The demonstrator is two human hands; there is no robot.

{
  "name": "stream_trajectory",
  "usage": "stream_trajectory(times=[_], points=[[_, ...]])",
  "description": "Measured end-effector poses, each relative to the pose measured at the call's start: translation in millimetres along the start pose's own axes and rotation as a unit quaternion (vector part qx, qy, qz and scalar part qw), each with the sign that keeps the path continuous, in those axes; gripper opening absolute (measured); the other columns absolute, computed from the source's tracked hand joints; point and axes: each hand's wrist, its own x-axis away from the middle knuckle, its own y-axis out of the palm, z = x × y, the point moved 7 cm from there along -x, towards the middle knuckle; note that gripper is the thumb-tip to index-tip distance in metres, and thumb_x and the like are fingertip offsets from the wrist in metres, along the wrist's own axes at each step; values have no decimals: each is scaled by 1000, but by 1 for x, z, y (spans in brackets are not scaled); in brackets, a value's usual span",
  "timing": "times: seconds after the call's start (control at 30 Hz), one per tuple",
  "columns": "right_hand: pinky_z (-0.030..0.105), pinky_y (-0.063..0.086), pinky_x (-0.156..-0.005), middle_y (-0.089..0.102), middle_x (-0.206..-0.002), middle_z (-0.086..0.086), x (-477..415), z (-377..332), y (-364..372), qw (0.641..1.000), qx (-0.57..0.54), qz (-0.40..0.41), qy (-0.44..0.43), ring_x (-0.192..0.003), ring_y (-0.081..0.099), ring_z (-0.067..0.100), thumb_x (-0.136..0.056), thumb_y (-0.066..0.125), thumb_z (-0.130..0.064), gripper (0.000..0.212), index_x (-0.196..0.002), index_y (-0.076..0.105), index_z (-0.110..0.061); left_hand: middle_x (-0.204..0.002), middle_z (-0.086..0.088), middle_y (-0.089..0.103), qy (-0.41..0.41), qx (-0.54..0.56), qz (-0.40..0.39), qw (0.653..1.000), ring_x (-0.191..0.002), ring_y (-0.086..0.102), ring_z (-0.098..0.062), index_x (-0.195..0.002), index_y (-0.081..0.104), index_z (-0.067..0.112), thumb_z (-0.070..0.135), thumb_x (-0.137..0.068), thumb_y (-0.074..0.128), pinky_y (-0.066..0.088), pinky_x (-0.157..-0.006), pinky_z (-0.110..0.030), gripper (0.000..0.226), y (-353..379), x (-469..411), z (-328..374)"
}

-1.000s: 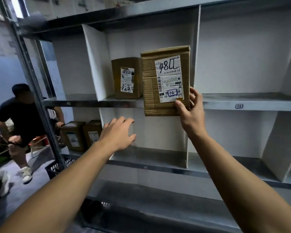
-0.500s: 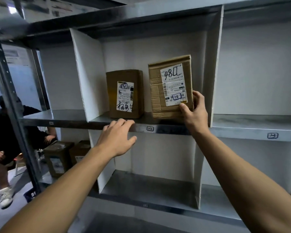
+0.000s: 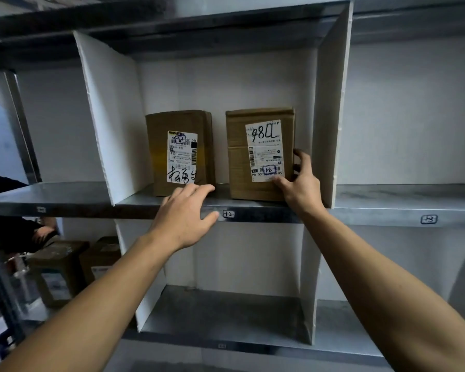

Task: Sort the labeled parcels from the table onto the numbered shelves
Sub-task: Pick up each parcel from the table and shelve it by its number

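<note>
Up on the shelf (image 3: 266, 206), the right hand (image 3: 298, 189) holds a brown cardboard parcel (image 3: 238, 157) by its lower right corner. The thumb lies on the front face at the bottom of the white label (image 3: 266, 150), and the fingers curl round the right edge. The parcel stands upright with its base on the metal shelf, and its label is upside down, with a boxed "1-2" written near the thumb. Just beyond the curled fingers stands a white divider panel (image 3: 330, 103), close beside the parcel's right edge.

To the left of that grip, with a narrow gap between, a 2nd brown parcel (image 3: 159, 157) stands upright in the same compartment, its own label facing out. Past it, another white divider (image 3: 105, 116) closes the compartment on the left. Below the grip, a small tag (image 3: 228, 214) on the shelf's front edge reads "1-2"; a similar tag (image 3: 428, 219) sits on the edge well to the right.

The left hand (image 3: 183, 216) holds nothing. Its fingers are spread and fairly straight over the shelf's front edge, with the fingertips at the foot of the 2nd parcel; whether they touch it I cannot tell.

Lower down, a bare metal shelf (image 3: 226, 315) runs under both arms. Far down and left of the grip, 2 more cardboard boxes (image 3: 57, 264) sit near a person in dark clothes (image 3: 11, 229).
</note>
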Motion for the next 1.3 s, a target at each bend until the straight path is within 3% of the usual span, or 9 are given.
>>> stream_trajectory(times=[0.13, 0.33, 0.53, 0.73, 0.97, 1.17, 1.3], points=[[48, 48, -107, 61, -134, 4, -9, 2, 4, 1000, 14, -2, 26, -124, 58, 27, -90, 74, -20, 72, -147, 31, -32, -143, 6, 44, 3, 12, 0, 1000, -130, 39, -18, -145, 37, 33, 50, -92, 53, 34, -108, -43, 58, 3, -3, -4], [35, 48, -97, 63, -132, 6, -16, 4, 5, 998, 52, 2, 37, -121, 59, 29, -94, 69, -17, 66, -146, 31, -29, -145, 5, 44, -1, 15, -6, 1000, -131, 39, -18, -145, 36, 33, 50, -93, 54, 32, -108, -42, 58, 5, -1, -18], [42, 46, -104, 58, -137, 11, -8, 3, 2, 996, 62, 27, 52, -126, 55, 32, -94, 70, -25, 68, -150, 31, -27, -143, 6, 44, -4, 21, -23, 1000, -131, 39, -17, -146, 36, 31, 48, -93, 54, 34, -110, -44, 58, 6, 10, -24], [38, 39, -111, 49, -142, 13, 47, -11, -1, 989, 126, 67, -43, -130, 47, 27, -97, 64, -24, 52, -145, 45, -15, -145, 4, 43, 14, 35, -40, 998, -132, 39, -18, -146, 36, 31, 47, -94, 54, 35, -110, -44, 58, 13, 25, -24], [44, 50, -98, 56, -135, 14, 141, 0, -7, 916, 375, 1, -140, -122, 52, 30, -96, 60, -34, 45, -136, 54, -14, -137, 0, 50, 73, 74, -43, 994, -124, 46, -23, -142, 43, 26, 41, -93, 57, 38, -101, -40, 53, 44, 60, 9], [45, 49, -89, 60, -129, 13, 227, 26, -41, 845, 527, -46, -75, -114, 58, 35, -94, 61, -40, 41, -128, 57, -17, -135, 1, 51, 126, 95, -92, 983, -121, 47, -24, -141, 44, 27, 41, -91, 58, 37, -99, -39, 53, 83, 108, 54], [45, 50, -89, 63, -122, 12, 283, 43, -77, 819, 570, -62, -24, -110, 60, 35, -92, 63, -40, 38, -122, 59, -17, -137, 1, 49, 164, 110, -138, 971, -124, 44, -23, -141, 42, 27, 42, -93, 54, 35, -102, -39, 52, 106, 142, 94]])
